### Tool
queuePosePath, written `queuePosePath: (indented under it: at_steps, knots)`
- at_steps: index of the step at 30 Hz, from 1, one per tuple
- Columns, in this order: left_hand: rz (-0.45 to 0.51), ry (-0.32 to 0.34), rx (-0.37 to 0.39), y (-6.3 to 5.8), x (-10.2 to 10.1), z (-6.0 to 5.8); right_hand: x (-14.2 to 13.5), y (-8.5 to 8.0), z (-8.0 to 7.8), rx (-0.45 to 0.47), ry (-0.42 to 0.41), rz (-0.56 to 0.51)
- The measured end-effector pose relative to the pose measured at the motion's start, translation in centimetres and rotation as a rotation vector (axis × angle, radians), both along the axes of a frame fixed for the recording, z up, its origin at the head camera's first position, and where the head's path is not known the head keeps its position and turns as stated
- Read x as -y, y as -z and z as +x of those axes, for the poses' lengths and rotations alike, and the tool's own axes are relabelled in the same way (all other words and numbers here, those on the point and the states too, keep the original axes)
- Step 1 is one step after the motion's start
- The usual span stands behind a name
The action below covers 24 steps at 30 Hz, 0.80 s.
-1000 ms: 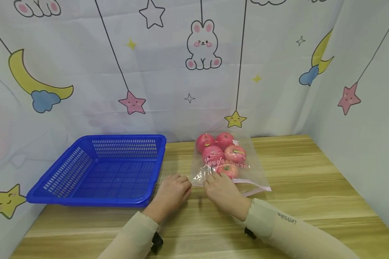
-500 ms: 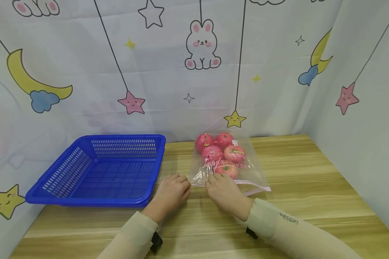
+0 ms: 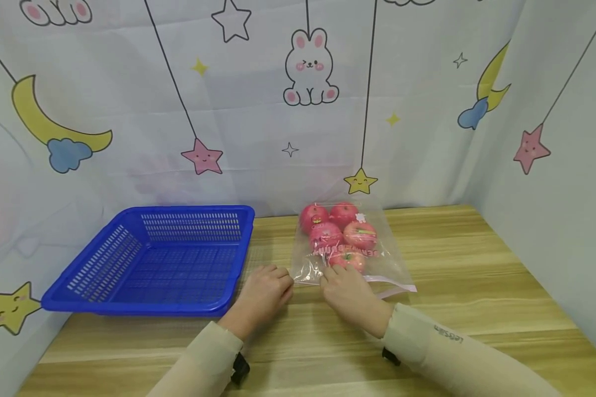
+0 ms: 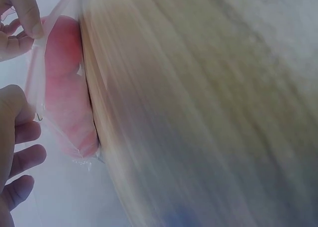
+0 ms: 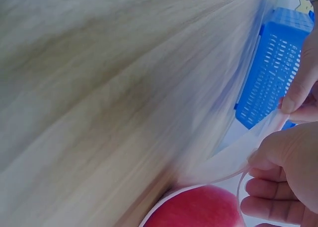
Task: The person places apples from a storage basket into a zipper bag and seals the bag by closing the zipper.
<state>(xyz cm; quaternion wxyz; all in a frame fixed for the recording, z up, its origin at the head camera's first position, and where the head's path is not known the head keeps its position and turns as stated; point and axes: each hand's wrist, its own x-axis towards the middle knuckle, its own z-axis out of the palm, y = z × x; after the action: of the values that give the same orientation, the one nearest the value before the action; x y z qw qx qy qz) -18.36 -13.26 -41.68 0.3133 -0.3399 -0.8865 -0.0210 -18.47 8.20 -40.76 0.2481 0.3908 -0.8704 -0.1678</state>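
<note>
A clear plastic zip bag point(image 3: 391, 259) with pink print and a pink strip along its mouth lies on the table. Several red apples point(image 3: 325, 237) are inside it. My left hand point(image 3: 264, 289) pinches the bag's left corner at the mouth, as the right wrist view shows. Further along the same edge, my right hand point(image 3: 350, 292) pinches the strip between thumb and finger, close to the nearest apple point(image 5: 198, 209). To the right of that hand the mouth's two edges stand apart. The fingertips are mostly hidden in the head view.
A blue plastic basket point(image 3: 230, 300) with slotted walls stands left of the bag, close to my left forearm. Behind the wooden table point(image 3: 457, 264) hangs a white cloth point(image 3: 258, 110) printed with stars, moons and a rabbit.
My right hand has slid a little to the right along the bag's mouth. My left hand keeps its place at the corner, and the apples lie about as before.
</note>
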Motion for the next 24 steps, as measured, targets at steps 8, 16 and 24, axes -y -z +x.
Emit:
queuePosePath:
  at_steps: [8,16,24]
  knots:
    - [0.002,0.016,-0.017,-0.1,0.0,-0.1,-0.9,0.1,-0.1,-0.010,0.020,0.009]
    - [0.028,0.051,-0.058,0.1,0.1,-0.4,-1.4,0.1,0.0,-0.016,0.024,0.002]
    - [0.025,0.049,-0.058,-0.1,0.2,-0.4,-2.1,0.1,0.0,-0.013,0.018,0.001]
